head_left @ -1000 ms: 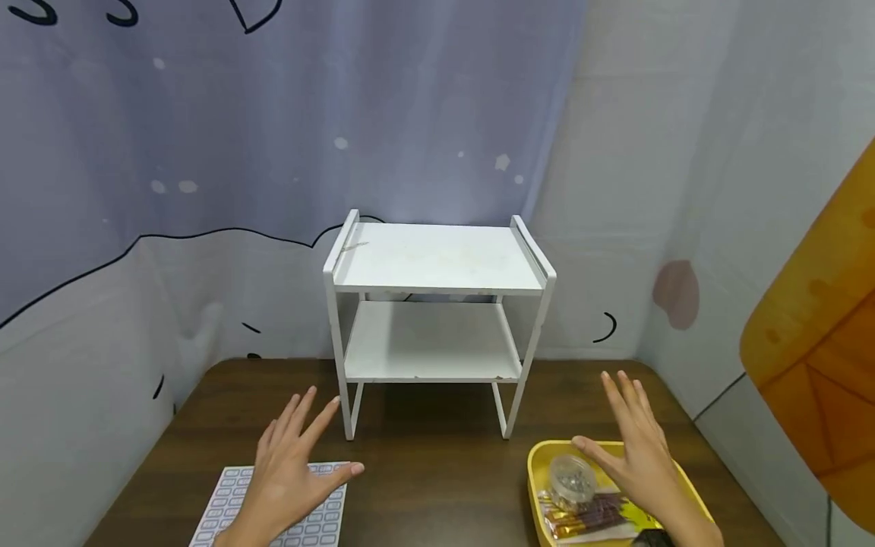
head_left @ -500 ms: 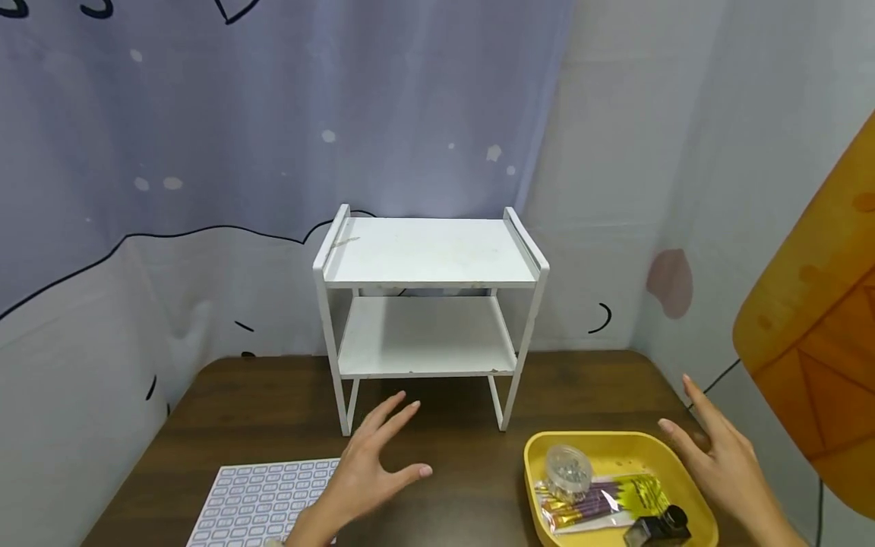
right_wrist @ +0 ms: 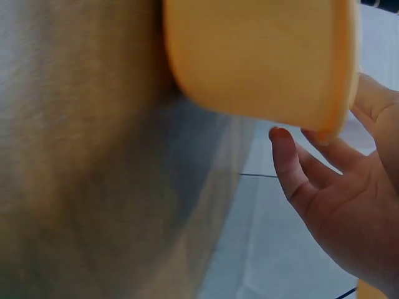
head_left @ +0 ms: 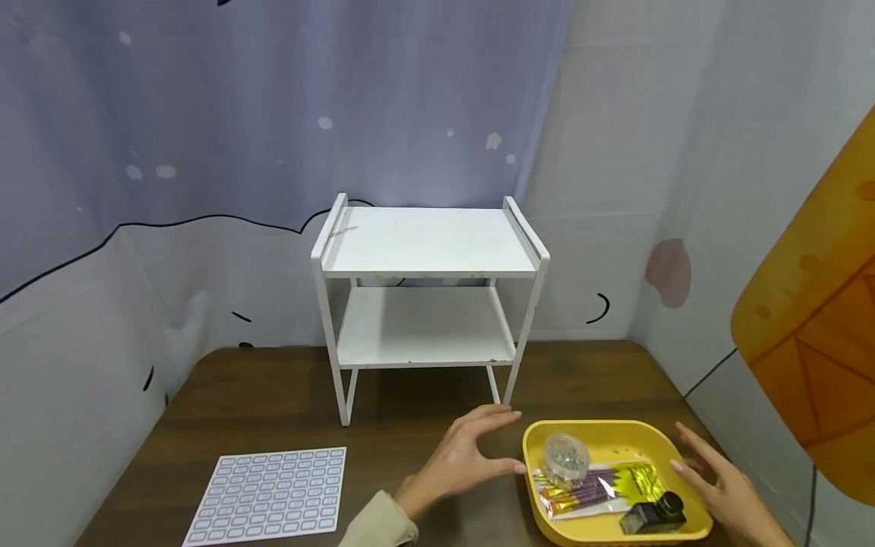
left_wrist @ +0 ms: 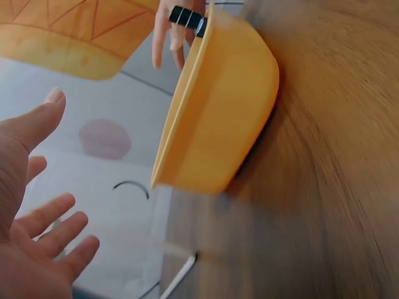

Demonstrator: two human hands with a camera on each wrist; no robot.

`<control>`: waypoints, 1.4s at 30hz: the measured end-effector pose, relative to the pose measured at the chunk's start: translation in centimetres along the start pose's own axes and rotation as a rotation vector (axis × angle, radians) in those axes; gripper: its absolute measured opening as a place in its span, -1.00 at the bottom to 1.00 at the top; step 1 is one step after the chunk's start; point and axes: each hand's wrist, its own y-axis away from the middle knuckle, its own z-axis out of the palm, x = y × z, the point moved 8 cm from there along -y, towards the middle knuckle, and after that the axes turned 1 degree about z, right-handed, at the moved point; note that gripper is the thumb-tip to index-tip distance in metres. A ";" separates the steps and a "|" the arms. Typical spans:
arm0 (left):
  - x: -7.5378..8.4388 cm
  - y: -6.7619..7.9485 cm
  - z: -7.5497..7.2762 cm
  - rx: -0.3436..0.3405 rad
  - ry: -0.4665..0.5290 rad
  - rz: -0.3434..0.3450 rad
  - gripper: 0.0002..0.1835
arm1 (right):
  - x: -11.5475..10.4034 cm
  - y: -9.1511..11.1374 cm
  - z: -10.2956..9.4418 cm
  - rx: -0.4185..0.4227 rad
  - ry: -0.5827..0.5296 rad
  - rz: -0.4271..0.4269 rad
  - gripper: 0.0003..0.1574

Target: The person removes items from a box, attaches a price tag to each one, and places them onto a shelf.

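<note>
A yellow tray (head_left: pixel 618 437) stands at the right of the table. In it lie a clear round tub (head_left: pixel 566 458), a plastic packet of purple and gold sticks (head_left: pixel 593 488) and a small black-capped dark glass bottle (head_left: pixel 652 515). My left hand (head_left: pixel 466 454) is spread beside the tray's left rim, thumb tip right at it. At the other side, my right hand (head_left: pixel 731 490) has its thumb and fingers apart, close to the right rim. The right wrist view shows those fingers (right_wrist: pixel 287 156) loosely bent by the tray wall (right_wrist: pixel 262 59).
A white two-tier shelf (head_left: pixel 427 327) stands at the back of the brown table (head_left: pixel 232 403). A white sheet with a printed grid of small labels (head_left: pixel 270 494) lies front left. Patterned curtains (head_left: pixel 205 289) hang behind, and an orange printed shape (head_left: pixel 813 304) shows at right.
My left hand has moved right, from over the label sheet to the tray's left side. My right hand has gone from above the tray out to the right, then back near its right rim.
</note>
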 end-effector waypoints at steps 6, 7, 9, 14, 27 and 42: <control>1.6 -1.8 3.4 -0.090 -0.070 0.034 -0.28 | 1.8 0.6 1.7 -0.094 -0.102 0.002 -0.11; 1.9 -2.0 3.9 -0.105 -0.096 0.038 -0.27 | 1.8 0.7 1.8 -0.088 -0.101 -0.018 -0.12; 2.3 -2.4 4.8 -0.138 -0.143 0.037 -0.27 | 1.8 0.7 1.8 -0.066 -0.102 -0.056 -0.15; 2.1 -3.5 6.4 -0.188 -0.171 0.000 -0.29 | 1.5 0.6 1.8 -0.026 -0.117 -0.131 -0.19; 1.1 -4.9 9.4 -0.318 -0.371 -0.037 -0.33 | 2.1 1.0 1.9 -0.076 -0.274 -0.152 -0.20; 1.3 -6.2 11.9 -0.356 -0.480 -0.062 -0.38 | 1.8 1.5 1.4 -0.074 -0.247 -0.143 -0.21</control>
